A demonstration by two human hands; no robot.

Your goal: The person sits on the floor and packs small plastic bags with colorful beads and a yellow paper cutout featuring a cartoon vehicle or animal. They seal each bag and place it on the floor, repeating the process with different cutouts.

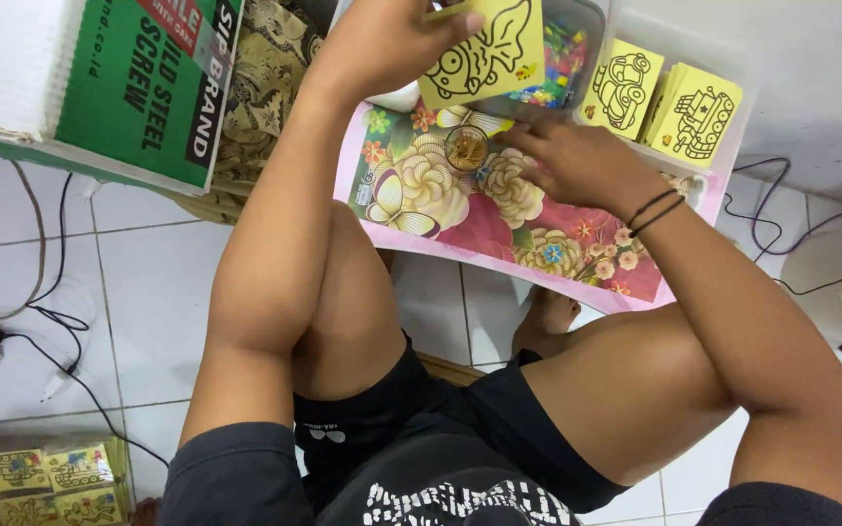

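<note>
- Yellow card [484,49] pinched in left hand [382,44], held over the tub [592,19].
- Right hand [577,161], fingers loosely curled, touches small open pot [466,148]; a nudge could spill it onto the floral sheet [460,209].

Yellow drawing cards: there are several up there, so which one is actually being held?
The fish card, gripped by the left hand. The vehicle cards and stand untouched in the clear box.

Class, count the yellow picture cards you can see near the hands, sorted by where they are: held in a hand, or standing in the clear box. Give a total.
Held in the left hand: 1, a fish card
Standing in the clear box: 2 showing, a car card and a tank card; more may stand behind
Total: 3
</note>
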